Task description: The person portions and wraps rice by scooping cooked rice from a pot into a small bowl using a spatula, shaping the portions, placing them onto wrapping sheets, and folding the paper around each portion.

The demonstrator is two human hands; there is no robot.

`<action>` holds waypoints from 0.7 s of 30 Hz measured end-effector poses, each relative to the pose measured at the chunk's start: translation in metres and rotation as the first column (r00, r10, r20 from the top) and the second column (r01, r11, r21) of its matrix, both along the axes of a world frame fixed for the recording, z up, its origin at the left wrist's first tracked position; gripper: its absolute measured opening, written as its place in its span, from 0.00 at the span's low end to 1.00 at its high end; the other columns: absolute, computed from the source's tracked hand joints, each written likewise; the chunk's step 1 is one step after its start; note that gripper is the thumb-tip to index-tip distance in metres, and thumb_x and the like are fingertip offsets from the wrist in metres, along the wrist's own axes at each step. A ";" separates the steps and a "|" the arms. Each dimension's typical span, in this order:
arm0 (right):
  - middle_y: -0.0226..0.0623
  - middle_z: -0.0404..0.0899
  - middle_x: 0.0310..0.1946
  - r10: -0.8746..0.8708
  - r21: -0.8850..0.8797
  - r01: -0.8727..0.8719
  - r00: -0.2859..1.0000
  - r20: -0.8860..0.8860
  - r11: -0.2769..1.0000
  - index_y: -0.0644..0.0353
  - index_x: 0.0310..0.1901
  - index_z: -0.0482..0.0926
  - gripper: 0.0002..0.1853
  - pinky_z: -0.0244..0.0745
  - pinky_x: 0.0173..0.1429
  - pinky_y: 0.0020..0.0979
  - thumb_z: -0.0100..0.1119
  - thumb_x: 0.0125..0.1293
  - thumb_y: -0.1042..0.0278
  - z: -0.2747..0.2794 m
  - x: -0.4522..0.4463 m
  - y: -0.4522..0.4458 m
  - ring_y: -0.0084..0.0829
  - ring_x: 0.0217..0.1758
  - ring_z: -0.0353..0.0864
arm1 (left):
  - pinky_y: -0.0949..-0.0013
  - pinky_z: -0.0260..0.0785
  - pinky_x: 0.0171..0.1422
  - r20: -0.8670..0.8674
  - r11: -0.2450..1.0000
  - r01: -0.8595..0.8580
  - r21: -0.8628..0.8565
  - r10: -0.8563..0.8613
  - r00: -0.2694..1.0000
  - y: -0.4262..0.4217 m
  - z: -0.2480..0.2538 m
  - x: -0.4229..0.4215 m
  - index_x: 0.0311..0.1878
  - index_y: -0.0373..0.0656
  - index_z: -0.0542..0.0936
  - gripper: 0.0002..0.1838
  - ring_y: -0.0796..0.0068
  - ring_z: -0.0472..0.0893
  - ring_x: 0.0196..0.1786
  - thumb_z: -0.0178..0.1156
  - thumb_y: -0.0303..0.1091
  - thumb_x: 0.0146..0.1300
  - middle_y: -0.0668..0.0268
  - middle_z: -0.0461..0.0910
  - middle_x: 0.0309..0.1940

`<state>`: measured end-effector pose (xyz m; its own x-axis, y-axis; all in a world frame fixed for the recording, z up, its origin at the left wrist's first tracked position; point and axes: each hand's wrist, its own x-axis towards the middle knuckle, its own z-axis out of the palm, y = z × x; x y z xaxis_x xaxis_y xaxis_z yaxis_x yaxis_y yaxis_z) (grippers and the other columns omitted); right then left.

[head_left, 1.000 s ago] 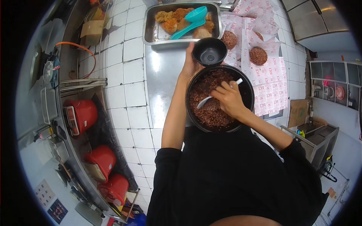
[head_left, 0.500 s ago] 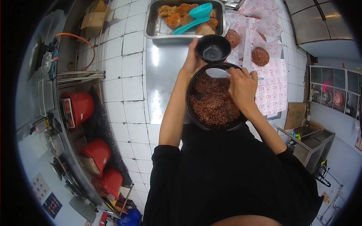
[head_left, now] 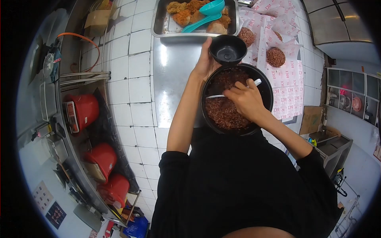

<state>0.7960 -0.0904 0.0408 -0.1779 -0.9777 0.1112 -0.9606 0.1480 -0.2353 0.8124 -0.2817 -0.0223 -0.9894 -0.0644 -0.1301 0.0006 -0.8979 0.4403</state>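
Note:
My left hand [head_left: 204, 61] is closed around the side of a small black bowl [head_left: 228, 50], which is tilted toward me with nothing in it. Just below is a large black pot [head_left: 271, 93] of reddish-brown cooked rice [head_left: 226, 115]. Over the pot, my right hand [head_left: 245, 100] grips a white rice paddle [head_left: 215, 96]. The paddle's flat end reaches the rice at the pot's left side, and its handle end sticks out past my fingers at the upper right. My palm hides the paddle's middle.
A metal tray [head_left: 190, 35] of fried pieces with a turquoise ladle [head_left: 212, 12] sits at the far edge of the steel table [head_left: 170, 87]. Rice mounds [head_left: 275, 57] rest on printed paper sheets [head_left: 289, 89] to the right. Red tubs [head_left: 87, 110] stand at left.
My right hand has brought the paddle down from the pot's far rim into the rice, turning its flat end left. The small bowl has shifted slightly right and away from me.

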 end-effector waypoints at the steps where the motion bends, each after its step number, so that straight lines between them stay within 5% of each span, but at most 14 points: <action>1: 0.27 0.80 0.27 0.033 -0.009 -0.034 0.998 -0.055 0.999 0.52 0.37 0.82 0.09 0.65 0.52 0.37 0.60 0.52 0.72 0.003 0.000 0.004 0.28 0.41 0.77 | 0.54 0.78 0.61 -0.014 0.999 0.016 0.032 -0.015 1.000 -0.001 -0.002 0.002 0.66 0.36 0.69 0.43 0.56 0.83 0.53 0.40 0.70 0.70 0.50 0.80 0.55; 7: 0.24 0.78 0.27 0.002 0.076 0.005 0.996 -0.094 0.997 0.53 0.37 0.80 0.11 0.63 0.51 0.39 0.61 0.49 0.74 0.015 0.006 0.029 0.29 0.40 0.77 | 0.50 0.78 0.61 0.039 0.999 -0.054 -0.007 0.054 0.998 0.001 0.002 0.013 0.67 0.37 0.69 0.45 0.52 0.83 0.53 0.37 0.72 0.69 0.51 0.79 0.56; 12: 0.34 0.80 0.26 -0.207 0.044 0.204 0.976 0.070 0.978 0.56 0.35 0.80 0.05 0.60 0.49 0.39 0.62 0.55 0.73 -0.037 0.020 0.010 0.34 0.38 0.78 | 0.49 0.77 0.62 0.090 0.968 -0.250 -0.034 0.252 0.964 0.018 0.001 0.017 0.66 0.38 0.70 0.43 0.52 0.83 0.53 0.37 0.71 0.70 0.52 0.78 0.57; 16: 0.34 0.81 0.26 -0.279 -0.052 0.289 0.950 0.140 0.956 0.55 0.35 0.80 0.08 0.58 0.47 0.41 0.68 0.53 0.70 -0.035 -0.001 0.007 0.35 0.37 0.78 | 0.48 0.77 0.62 0.119 0.983 -0.157 -0.091 0.168 0.979 0.007 0.008 0.023 0.65 0.39 0.70 0.44 0.54 0.81 0.57 0.37 0.72 0.69 0.51 0.78 0.57; 21: 0.32 0.83 0.28 -0.225 0.209 0.206 0.972 0.070 0.956 0.52 0.35 0.81 0.10 0.59 0.48 0.41 0.71 0.50 0.69 0.038 -0.034 0.027 0.34 0.38 0.79 | 0.45 0.74 0.66 0.056 0.984 -0.051 -0.170 0.061 0.997 -0.008 0.017 -0.001 0.68 0.40 0.67 0.46 0.52 0.79 0.60 0.39 0.74 0.66 0.48 0.75 0.60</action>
